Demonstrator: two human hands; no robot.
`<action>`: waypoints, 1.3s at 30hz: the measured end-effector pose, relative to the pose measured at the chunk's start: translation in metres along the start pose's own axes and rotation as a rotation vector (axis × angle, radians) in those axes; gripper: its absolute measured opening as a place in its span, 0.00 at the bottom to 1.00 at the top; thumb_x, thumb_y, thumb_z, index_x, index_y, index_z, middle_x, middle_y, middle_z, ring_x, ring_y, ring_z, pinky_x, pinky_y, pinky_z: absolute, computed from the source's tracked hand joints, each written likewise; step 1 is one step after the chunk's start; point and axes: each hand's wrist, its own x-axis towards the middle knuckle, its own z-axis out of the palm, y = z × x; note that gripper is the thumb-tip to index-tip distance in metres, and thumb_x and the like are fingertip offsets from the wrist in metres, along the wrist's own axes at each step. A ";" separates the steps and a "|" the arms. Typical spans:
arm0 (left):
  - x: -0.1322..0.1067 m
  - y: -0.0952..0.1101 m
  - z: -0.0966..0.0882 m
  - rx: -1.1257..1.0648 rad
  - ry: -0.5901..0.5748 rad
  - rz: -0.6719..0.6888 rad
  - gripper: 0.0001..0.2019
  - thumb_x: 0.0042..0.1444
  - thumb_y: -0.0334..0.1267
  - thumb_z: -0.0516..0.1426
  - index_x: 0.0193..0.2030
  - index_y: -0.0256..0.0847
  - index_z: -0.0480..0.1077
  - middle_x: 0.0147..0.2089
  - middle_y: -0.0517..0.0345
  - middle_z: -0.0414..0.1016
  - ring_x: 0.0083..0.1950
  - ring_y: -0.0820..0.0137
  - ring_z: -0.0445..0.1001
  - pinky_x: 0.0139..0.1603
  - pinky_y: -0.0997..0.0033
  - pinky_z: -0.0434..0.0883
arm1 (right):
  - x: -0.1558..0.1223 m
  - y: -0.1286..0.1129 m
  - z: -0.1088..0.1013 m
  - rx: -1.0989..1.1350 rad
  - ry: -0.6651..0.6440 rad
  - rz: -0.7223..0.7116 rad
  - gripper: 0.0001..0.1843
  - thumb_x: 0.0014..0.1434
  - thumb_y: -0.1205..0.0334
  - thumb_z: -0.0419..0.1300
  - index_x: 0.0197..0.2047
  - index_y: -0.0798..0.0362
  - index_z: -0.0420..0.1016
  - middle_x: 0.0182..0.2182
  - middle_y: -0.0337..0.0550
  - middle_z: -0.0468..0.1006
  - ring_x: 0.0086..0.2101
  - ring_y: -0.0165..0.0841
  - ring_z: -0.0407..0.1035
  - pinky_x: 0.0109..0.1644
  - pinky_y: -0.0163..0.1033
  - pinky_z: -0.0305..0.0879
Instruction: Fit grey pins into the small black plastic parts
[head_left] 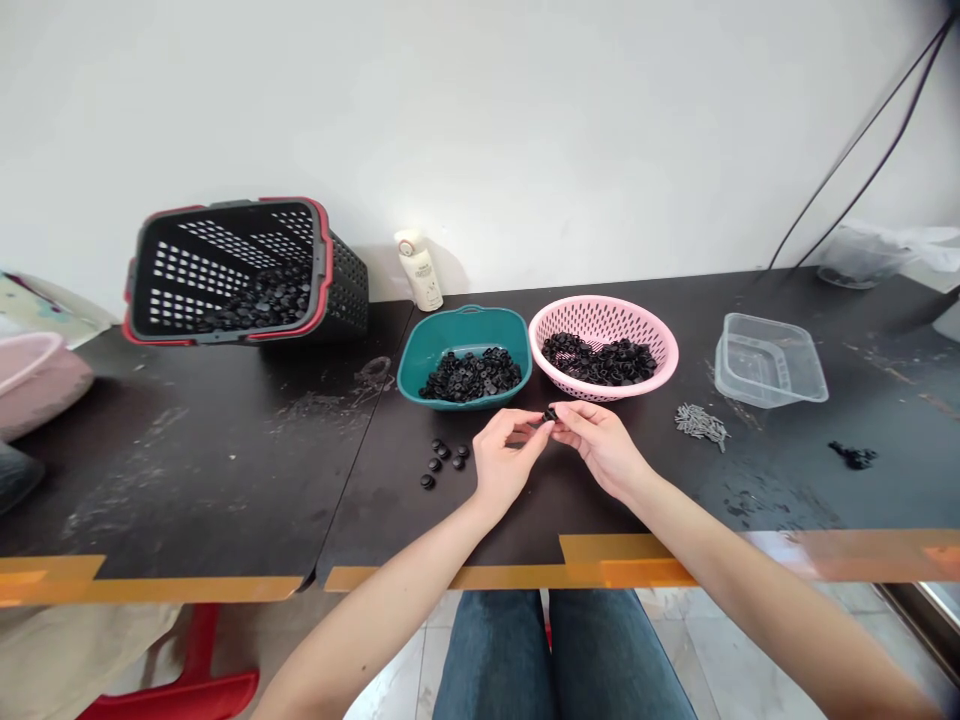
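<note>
My left hand point(509, 452) and my right hand point(598, 443) meet over the table, in front of the two bowls. Between the fingertips of both is a small black round part point(550, 414), partly covered by the fingers. Several black round caps point(436, 464) lie on the table left of my left hand. Just beyond the hands, a teal basin point(409, 368) holds many small black ring-like pieces point(472, 375). Beside it, a pink perforated basket point(656, 330) contains more black pieces point(600, 360) of a thinner shape.
At the back left a dark crate point(346, 290) with a red rim lies tilted, black parts inside. A white bottle point(420, 272) stands by the wall. Grey screws or pins point(701, 425), a clear plastic tub point(769, 360) and a black cluster point(853, 456) are on the right. Orange tape point(510, 577) lines the front edge.
</note>
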 end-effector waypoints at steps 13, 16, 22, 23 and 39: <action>-0.001 0.004 -0.001 0.011 0.006 -0.042 0.07 0.52 0.40 0.61 0.37 0.41 0.74 0.36 0.57 0.76 0.32 0.74 0.75 0.31 0.76 0.74 | -0.002 -0.002 0.001 0.048 -0.021 0.004 0.11 0.45 0.56 0.70 0.33 0.50 0.80 0.31 0.38 0.78 0.32 0.28 0.72 0.44 0.37 0.70; 0.000 0.006 -0.002 0.017 0.012 -0.027 0.07 0.52 0.40 0.61 0.38 0.42 0.75 0.36 0.57 0.76 0.33 0.73 0.74 0.30 0.76 0.74 | -0.001 -0.001 0.000 0.061 -0.022 0.031 0.11 0.45 0.56 0.70 0.33 0.50 0.80 0.32 0.38 0.79 0.33 0.28 0.72 0.44 0.37 0.70; 0.000 0.009 -0.003 0.030 0.013 0.020 0.07 0.54 0.39 0.60 0.38 0.42 0.75 0.37 0.57 0.75 0.32 0.74 0.74 0.33 0.75 0.74 | 0.000 -0.001 0.000 0.091 -0.034 0.093 0.11 0.46 0.56 0.70 0.33 0.50 0.80 0.32 0.38 0.79 0.33 0.27 0.72 0.42 0.34 0.70; 0.000 0.009 -0.003 0.032 0.010 0.024 0.07 0.54 0.39 0.60 0.38 0.42 0.75 0.37 0.57 0.75 0.32 0.75 0.73 0.33 0.75 0.74 | 0.000 -0.001 0.000 0.093 -0.036 0.099 0.11 0.46 0.56 0.70 0.33 0.50 0.79 0.31 0.38 0.79 0.33 0.27 0.72 0.42 0.33 0.70; -0.002 0.010 -0.004 0.023 -0.020 0.050 0.06 0.55 0.38 0.59 0.39 0.42 0.74 0.38 0.57 0.75 0.34 0.74 0.73 0.35 0.73 0.75 | 0.001 0.005 -0.002 0.050 -0.049 0.109 0.10 0.48 0.56 0.68 0.34 0.50 0.79 0.32 0.38 0.79 0.35 0.28 0.72 0.45 0.35 0.69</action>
